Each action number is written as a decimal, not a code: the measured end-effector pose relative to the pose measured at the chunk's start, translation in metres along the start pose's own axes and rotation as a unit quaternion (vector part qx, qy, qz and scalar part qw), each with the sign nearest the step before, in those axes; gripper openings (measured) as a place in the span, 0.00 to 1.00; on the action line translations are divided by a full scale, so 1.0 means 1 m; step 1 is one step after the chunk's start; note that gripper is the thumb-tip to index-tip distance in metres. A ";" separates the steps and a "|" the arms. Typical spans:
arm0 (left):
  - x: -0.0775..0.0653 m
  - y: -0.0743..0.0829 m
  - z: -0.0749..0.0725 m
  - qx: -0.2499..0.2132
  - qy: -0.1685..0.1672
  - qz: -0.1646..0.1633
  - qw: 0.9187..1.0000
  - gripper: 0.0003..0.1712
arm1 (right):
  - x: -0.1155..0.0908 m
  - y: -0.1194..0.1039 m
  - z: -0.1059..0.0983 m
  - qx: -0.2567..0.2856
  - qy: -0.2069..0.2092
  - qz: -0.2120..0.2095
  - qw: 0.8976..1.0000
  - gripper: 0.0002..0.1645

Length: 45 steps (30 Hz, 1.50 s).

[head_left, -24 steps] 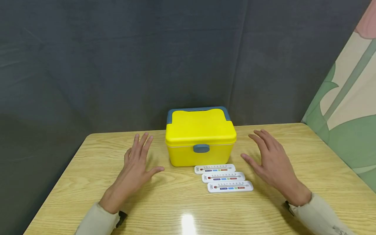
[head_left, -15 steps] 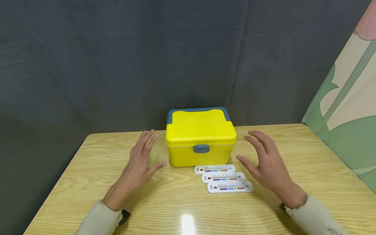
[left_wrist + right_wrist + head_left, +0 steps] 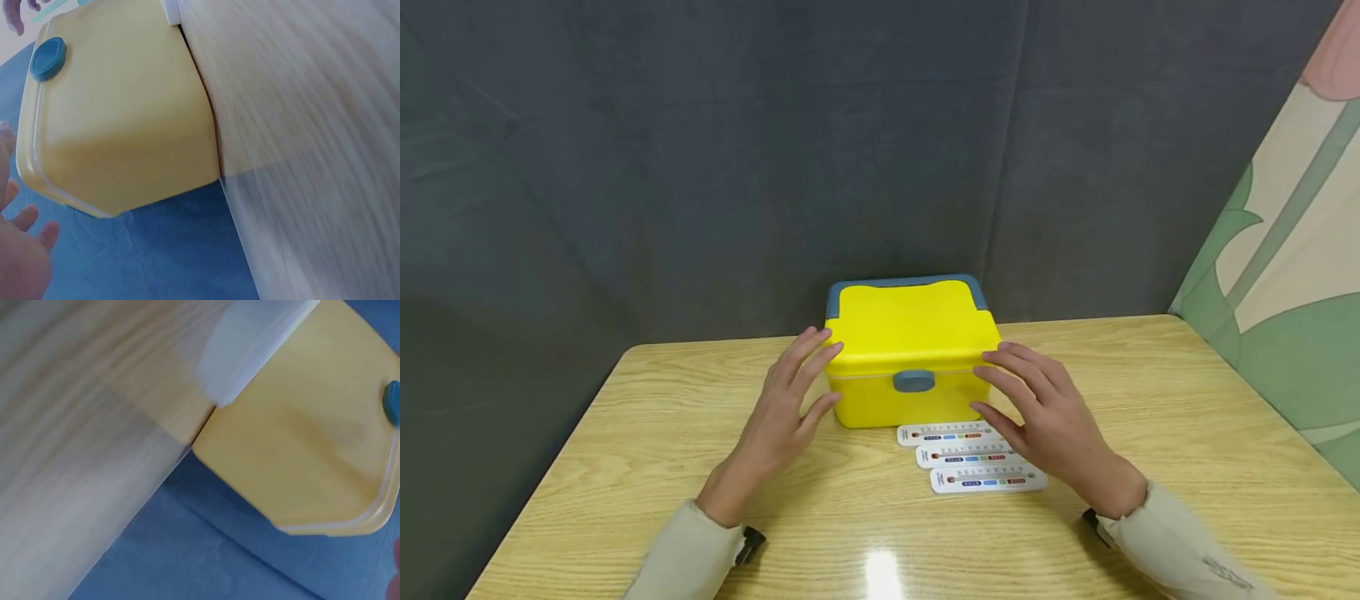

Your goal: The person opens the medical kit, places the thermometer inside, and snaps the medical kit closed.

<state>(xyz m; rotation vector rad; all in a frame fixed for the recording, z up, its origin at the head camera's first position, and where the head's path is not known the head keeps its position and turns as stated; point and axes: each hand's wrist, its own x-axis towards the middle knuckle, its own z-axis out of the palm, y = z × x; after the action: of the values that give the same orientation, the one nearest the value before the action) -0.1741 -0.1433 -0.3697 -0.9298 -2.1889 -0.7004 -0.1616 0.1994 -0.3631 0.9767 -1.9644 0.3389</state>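
Note:
A yellow lidded box (image 3: 917, 329) with a blue-grey handle and an oval blue-grey latch (image 3: 914, 381) stands closed at the back of the table. My left hand (image 3: 778, 417) is at the box's left front corner, fingers spread and bent a little, fingertips overlapping the lid edge in the head view. On the other side, my right hand (image 3: 1048, 408) has its fingertips over the right front corner, thumb lower down. Nothing is held in either hand. The left wrist view has the box (image 3: 125, 106) beside the left fingers (image 3: 25, 219); the right wrist view shows its right side.
Several white thermometers lie staggered before the box: a back one (image 3: 943, 434), a middle one (image 3: 962, 454) and a front one (image 3: 988, 479). The right hand partly covers two of them. A dark curtain (image 3: 737, 167) hangs behind the wooden table (image 3: 820, 533).
Both hands have moved inward, the left to the right and the right to the left, from beside the box to its front corners. The box and thermometers stay in place.

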 end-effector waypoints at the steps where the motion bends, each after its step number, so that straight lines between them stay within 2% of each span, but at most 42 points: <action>1: 0.001 0.000 0.002 -0.003 0.008 0.005 1.000 0.30 | 0.002 -0.002 0.002 -0.001 0.000 -0.006 1.000 0.28; 7: 0.004 0.001 0.013 -0.055 0.042 0.009 0.998 0.22 | 0.012 -0.011 0.014 0.000 -0.006 -0.019 1.000 0.28; 11: 0.006 0.002 0.018 -0.098 0.055 -0.025 0.993 0.24 | 0.018 -0.015 0.019 0.011 -0.004 -0.018 1.000 0.27; 14: 0.011 0.002 0.019 -0.149 0.076 -0.060 0.984 0.21 | 0.022 -0.017 0.023 0.023 0.000 -0.012 1.000 0.27; 17: 0.016 0.001 0.021 -0.190 0.103 -0.080 0.973 0.17 | 0.027 -0.019 0.026 0.035 0.006 -0.003 0.999 0.27; 22: 0.021 -0.001 0.024 -0.225 0.137 -0.093 0.960 0.13 | 0.036 -0.021 0.031 0.043 0.006 0.012 0.999 0.27; 27: 0.023 -0.002 0.026 -0.250 0.143 -0.100 0.952 0.12 | 0.044 -0.020 0.035 0.052 -0.004 0.036 0.998 0.28; 32: 0.024 -0.005 0.023 -0.255 0.140 -0.100 0.951 0.12 | 0.047 -0.022 0.041 0.047 -0.029 0.032 0.998 0.21; 39: 0.020 -0.009 0.025 -0.259 0.140 -0.085 0.952 0.13 | 0.044 -0.025 0.042 0.036 -0.060 0.027 0.997 0.25; 45: 0.019 -0.007 0.024 -0.254 0.146 -0.078 0.953 0.13 | 0.038 -0.027 0.041 0.002 -0.070 0.011 0.997 0.31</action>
<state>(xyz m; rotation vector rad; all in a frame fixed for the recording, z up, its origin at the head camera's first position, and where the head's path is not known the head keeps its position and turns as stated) -0.1981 -0.1230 -0.3731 -0.8319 -1.8609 -1.4276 -0.1773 0.1398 -0.3587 1.0047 -2.1028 0.2942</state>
